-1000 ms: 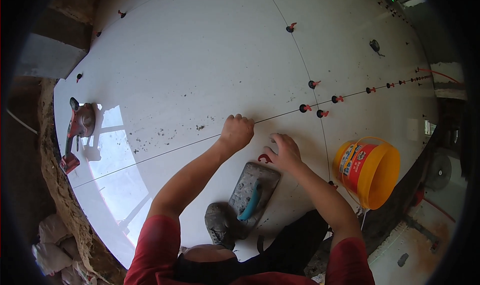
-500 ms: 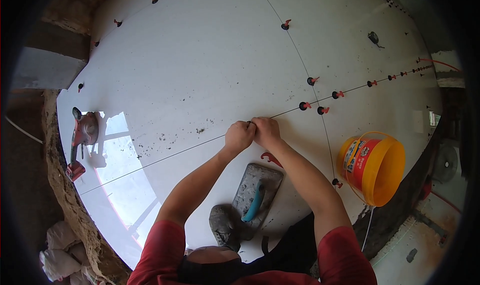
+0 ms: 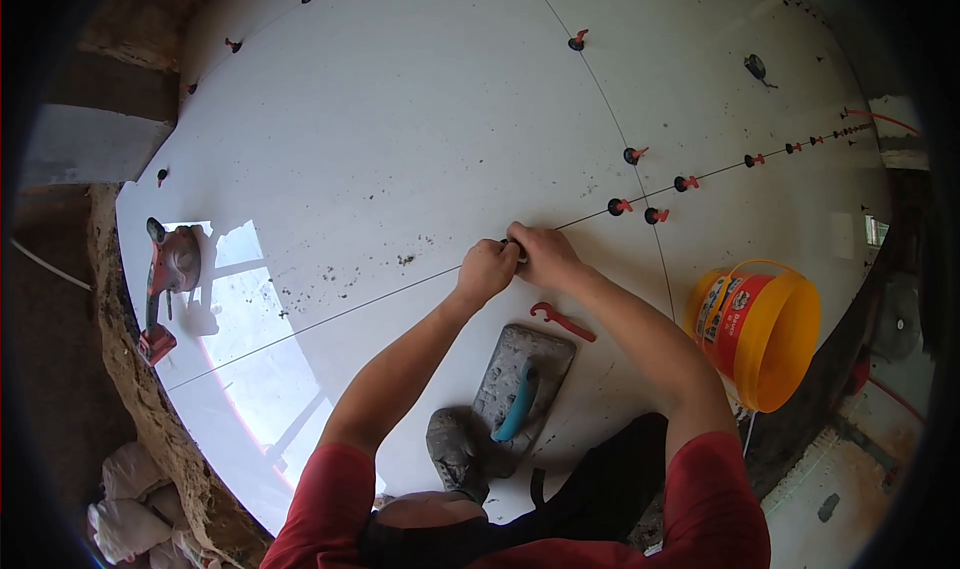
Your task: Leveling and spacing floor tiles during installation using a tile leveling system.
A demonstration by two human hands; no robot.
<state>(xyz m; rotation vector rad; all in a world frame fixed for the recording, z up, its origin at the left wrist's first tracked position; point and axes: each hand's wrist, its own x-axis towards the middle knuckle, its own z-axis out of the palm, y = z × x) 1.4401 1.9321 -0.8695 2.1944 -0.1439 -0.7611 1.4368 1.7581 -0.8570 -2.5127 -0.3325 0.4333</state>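
My left hand (image 3: 487, 269) and my right hand (image 3: 543, 256) meet at a tile seam, fingers closed around a small dark piece (image 3: 516, 249), largely hidden by them. Along the seams of the glossy pale tiles (image 3: 400, 149) stand black-and-red levelling clips (image 3: 619, 206). A red plastic hook spanner (image 3: 570, 324) lies just below my right hand. A grimy rubber float (image 3: 490, 389) with a blue handle lies between my forearms, beside a dirty shoe (image 3: 450, 444).
A yellow bucket (image 3: 775, 344) stands at the right. A cordless suction tool (image 3: 170, 269) rests at the left near a rough edge (image 3: 150, 419), with white sacks (image 3: 130, 529) beyond it. A concrete block (image 3: 95, 144) is at upper left, a small dark object (image 3: 755, 67) at upper right.
My right hand has risen from beside the red spanner to meet my left hand, which has shifted slightly right. Both have closed on the small piece. More of the spanner now shows.
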